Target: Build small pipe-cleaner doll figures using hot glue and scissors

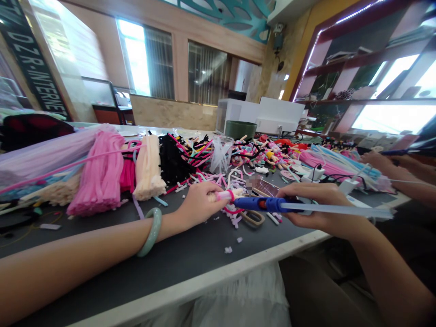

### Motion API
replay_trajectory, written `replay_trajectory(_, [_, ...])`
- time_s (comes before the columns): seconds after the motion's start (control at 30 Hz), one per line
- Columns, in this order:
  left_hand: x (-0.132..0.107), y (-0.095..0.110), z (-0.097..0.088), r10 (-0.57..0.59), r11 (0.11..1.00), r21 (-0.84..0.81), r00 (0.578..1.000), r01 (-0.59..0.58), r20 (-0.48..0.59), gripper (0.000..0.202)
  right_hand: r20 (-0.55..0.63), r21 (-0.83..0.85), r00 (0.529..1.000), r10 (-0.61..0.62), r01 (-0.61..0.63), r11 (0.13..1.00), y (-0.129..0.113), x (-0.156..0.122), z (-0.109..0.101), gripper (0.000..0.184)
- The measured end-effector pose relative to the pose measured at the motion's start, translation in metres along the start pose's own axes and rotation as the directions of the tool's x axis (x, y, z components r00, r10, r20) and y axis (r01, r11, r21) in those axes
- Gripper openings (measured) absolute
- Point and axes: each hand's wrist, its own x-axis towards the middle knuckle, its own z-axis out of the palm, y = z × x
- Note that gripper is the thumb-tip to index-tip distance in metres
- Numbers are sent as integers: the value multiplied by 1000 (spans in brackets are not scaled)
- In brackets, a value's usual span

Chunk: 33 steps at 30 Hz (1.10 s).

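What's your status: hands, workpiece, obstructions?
Left hand pinching pink-and-cream piece. Right hand gripping blue glue gun, tip pointed at the piece, contact unclear. Beige scissors handle and lavender scraps lie close by.

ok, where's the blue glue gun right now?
Head view, just right of centre: the blue glue gun is in the right hand over the table, its front end pointing left toward the pink-and-cream piece in the left hand.

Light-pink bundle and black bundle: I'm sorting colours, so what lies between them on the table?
The head view shows mainly a deep-pink bundle and, nearer the black bundle, a cream bundle.
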Motion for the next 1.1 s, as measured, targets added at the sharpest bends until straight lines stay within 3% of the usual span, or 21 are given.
replay_trajectory(1.1, [0,0,1,39,999,32,999,-39,1,20,-139,-35,989,55,-60,998,0,-2,1,24])
